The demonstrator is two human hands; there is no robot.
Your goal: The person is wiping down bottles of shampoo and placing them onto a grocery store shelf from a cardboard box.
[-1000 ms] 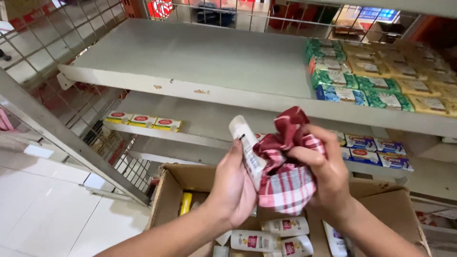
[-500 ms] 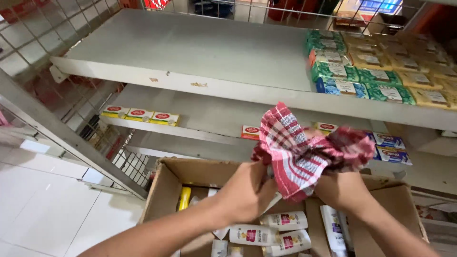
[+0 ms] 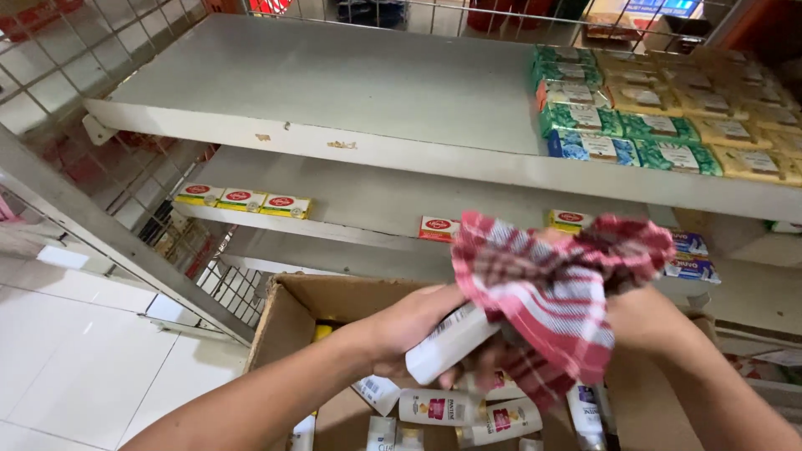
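Bottle: a white bottle (image 3: 451, 342) is lying tilted in the left hand (image 3: 413, 330), its lower end sticking out below the palm and its upper end going under the cloth.
Cloth: a red-and-white checked cloth (image 3: 551, 292) is bunching over the bottle's upper end and draping down just right of the left fingers.
Left fingers: they are curling around the bottle's body, pinching it against the palm.
Right hand: the right hand (image 3: 639, 313) is sitting behind the cloth; its fingers are covered, so the person cannot be seen gripping or spreading them, though the cloth is gathering there.
Box: an open cardboard box (image 3: 288, 321) is standing directly below both hands, with more white bottles (image 3: 455, 409) lying flat in it under the fingers.
Lower shelf: small red-labelled packs (image 3: 242, 200) are sitting well to the left of the left fingers.
Upper shelf: a grey shelf (image 3: 334, 92) is running above the hands, with green, blue and yellow packs (image 3: 668, 125) stacked above and right of the cloth.
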